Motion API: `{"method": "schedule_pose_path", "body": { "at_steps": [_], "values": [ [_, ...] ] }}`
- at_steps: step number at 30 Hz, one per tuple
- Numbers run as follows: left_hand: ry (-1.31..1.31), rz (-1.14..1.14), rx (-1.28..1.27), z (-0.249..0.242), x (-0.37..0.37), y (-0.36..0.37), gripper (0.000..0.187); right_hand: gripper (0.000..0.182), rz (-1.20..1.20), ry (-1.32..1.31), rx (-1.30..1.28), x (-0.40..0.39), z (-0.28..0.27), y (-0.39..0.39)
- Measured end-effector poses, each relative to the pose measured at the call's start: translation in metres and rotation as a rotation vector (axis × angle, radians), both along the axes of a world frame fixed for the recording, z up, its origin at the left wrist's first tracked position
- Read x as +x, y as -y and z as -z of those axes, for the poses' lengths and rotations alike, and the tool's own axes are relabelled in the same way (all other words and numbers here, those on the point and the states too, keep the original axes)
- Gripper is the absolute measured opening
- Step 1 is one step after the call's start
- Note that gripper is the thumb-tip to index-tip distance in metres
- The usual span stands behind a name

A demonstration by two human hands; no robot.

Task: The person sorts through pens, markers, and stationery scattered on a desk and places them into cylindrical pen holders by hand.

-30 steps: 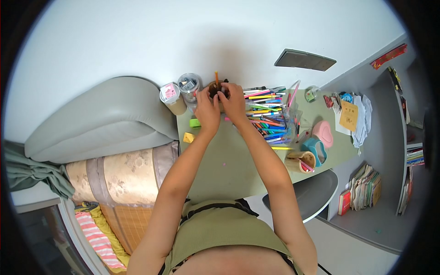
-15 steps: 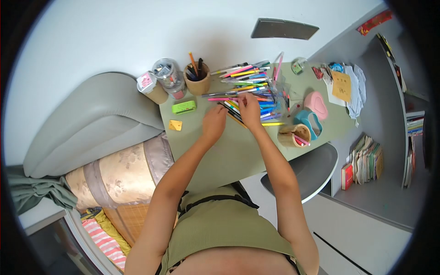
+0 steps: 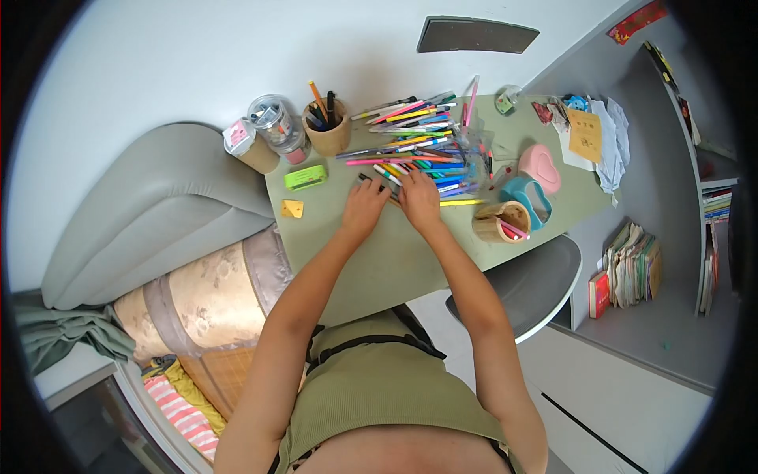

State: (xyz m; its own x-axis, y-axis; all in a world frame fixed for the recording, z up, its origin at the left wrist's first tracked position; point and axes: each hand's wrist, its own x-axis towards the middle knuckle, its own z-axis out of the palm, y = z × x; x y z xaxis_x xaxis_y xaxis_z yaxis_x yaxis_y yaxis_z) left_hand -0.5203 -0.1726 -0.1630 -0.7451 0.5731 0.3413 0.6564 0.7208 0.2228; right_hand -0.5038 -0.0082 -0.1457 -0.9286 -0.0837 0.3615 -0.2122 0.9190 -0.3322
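Observation:
A heap of pens and markers [image 3: 430,142] is spread over the green table [image 3: 347,276]. My left hand [image 3: 365,205] touches dark pens at the near left edge of the heap, its fingers bent round them. Just to its right, my right hand [image 3: 418,197] is on the near edge of the heap, over several pens; its fingertips are partly hidden among them. A yellow pen [image 3: 462,203] lies to the right of this hand. Behind the hands stands a wooden cup [image 3: 328,136] with pens in it. Another wooden cup [image 3: 491,224], tipped toward the right, holds pink and red pens.
Clear jars [image 3: 274,122], a green box [image 3: 305,178] and a yellow piece [image 3: 291,208] are at the left. Pink [image 3: 540,167] and blue [image 3: 521,193] holders, papers [image 3: 604,150] and a grey chair [image 3: 529,280] are at the right.
My right hand has moved down from the pink pen toward the near edge of the heap. My left hand is now on the dark pens. The view has shifted slightly.

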Motion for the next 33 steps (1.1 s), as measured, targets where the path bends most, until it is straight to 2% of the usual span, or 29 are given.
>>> {"method": "schedule_pose_path", "body": {
  "at_steps": [3,6,10,18,22,25,27,31,33],
  "values": [
    [-0.032,0.058,-0.043,0.002,0.002,0.01,0.014,0.017,-0.032,0.061,-0.158,0.002,-0.004,0.008],
    [-0.049,0.08,-0.025,0.001,0.005,0.02,0.014,0.019,-0.062,0.205,-0.2,0.001,-0.001,0.016],
    [-0.005,0.096,0.009,0.0,0.005,0.029,0.015,0.019,-0.102,0.256,-0.184,-0.002,-0.001,0.022],
    [0.003,0.16,-0.185,-0.007,0.002,0.036,0.016,0.018,-0.084,0.316,0.044,-0.011,0.003,0.031],
    [0.045,0.1,-0.288,-0.009,0.0,0.044,0.017,0.017,-0.102,0.221,-0.113,-0.021,-0.007,0.018],
    [-0.006,-0.067,-0.13,-0.025,-0.008,0.052,0.015,0.017,-0.001,0.075,-0.367,-0.045,-0.04,0.009],
    [0.021,-0.205,0.247,-0.044,-0.019,0.053,0.014,0.017,0.054,0.056,-0.552,-0.064,-0.062,0.009],
    [0.077,-0.371,0.911,-0.083,-0.048,0.045,0.017,0.021,0.04,-0.007,-0.635,-0.093,-0.092,0.034],
    [0.065,-0.408,0.998,-0.098,-0.065,0.042,0.018,0.022,0.017,-0.047,-0.875,-0.108,-0.102,0.057]
  ]
}}
